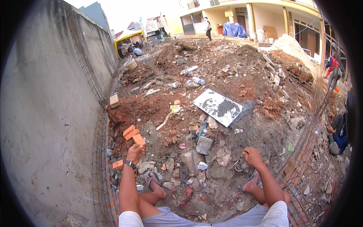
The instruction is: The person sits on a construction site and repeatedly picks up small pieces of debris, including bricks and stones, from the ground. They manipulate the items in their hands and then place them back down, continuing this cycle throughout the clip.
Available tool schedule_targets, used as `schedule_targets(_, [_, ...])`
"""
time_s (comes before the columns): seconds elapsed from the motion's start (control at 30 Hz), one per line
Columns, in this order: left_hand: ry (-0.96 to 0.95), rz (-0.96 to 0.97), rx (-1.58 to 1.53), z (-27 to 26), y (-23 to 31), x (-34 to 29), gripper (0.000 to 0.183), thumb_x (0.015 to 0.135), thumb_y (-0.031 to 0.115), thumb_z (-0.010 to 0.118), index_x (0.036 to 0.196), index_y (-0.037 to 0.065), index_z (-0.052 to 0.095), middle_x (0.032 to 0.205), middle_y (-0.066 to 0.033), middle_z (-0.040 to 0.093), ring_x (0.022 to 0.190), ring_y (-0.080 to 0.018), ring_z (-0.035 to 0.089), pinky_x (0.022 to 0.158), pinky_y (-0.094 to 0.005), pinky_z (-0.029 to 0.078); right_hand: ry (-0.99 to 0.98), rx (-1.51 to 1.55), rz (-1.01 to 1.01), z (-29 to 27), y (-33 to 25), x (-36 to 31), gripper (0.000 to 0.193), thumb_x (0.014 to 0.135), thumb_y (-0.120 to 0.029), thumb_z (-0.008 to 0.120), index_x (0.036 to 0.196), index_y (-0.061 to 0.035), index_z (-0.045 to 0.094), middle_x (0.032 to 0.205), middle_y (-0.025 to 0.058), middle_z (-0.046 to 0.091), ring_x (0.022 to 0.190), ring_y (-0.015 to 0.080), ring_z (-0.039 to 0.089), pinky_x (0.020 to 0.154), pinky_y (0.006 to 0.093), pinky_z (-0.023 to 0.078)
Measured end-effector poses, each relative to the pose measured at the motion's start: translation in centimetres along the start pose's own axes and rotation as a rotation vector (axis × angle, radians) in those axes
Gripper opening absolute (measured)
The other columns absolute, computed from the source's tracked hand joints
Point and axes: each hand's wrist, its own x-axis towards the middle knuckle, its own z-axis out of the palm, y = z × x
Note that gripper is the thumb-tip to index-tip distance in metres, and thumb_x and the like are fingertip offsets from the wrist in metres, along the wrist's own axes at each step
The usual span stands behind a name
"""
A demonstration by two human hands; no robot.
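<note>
Uneven ground of reddish-brown earth point(147, 105) and grey rubble carries a white rectangular board point(218, 107) smeared with dark grey mortar. Nearer the wall side, several orange rectangular bricks point(131, 133) lie clustered together, with a separate orange brick point(118, 164) closer in. A rough grey block point(204, 145) sits among broken stones; farther back lies a clear plastic bottle point(198, 80) with blue markings.

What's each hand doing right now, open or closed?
Left hand: loosely curled closed, nothing visible in it.
Right hand: curled closed, nothing visible; inside the fingers can't be seen.
</note>
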Motion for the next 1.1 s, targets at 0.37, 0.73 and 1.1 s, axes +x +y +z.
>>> schedule_targets(0.37, [0.191,0.006,0.175,0.4,-1.0,0.3,0.019,0.093,0.013,0.079,0.106,0.006,0.067,0.096,-0.0060,0.075,0.082,-0.0164,0.074,0.069,-0.0269,0.064,0.358,0.512,0.099,-2.2,-0.9,1.5,0.023,0.100,-0.022,0.068,0.100,0.0005,0.072,0.080,0.0034,0.069,0.065,0.0159,0.059,0.063,0.0351,0.048])
schedule_targets(0.73, [0.326,0.153,0.032,-3.6,0.3,0.0,0.018,0.094,0.018,0.081,0.101,0.004,0.073,0.082,-0.0039,0.074,0.067,-0.0122,0.071,0.057,-0.0239,0.062,-0.248,1.263,0.091,-1.6,-1.9,-0.3,0.022,0.099,-0.020,0.069,0.108,-0.0003,0.076,0.075,0.0010,0.065,0.067,0.0119,0.057,0.062,0.0307,0.046])
schedule_targets(1.1, [0.388,0.123,0.141,-4.4,0.7,-0.3,0.030,0.092,0.030,0.083,0.094,0.006,0.066,0.074,-0.0004,0.063,0.058,-0.0084,0.060,0.051,-0.0250,0.056,-0.461,1.444,0.044,-1.0,-1.7,-1.2,0.029,0.099,-0.029,0.072,0.099,0.0004,0.073,0.077,0.0000,0.067,0.066,0.0121,0.059,0.060,0.0268,0.044])
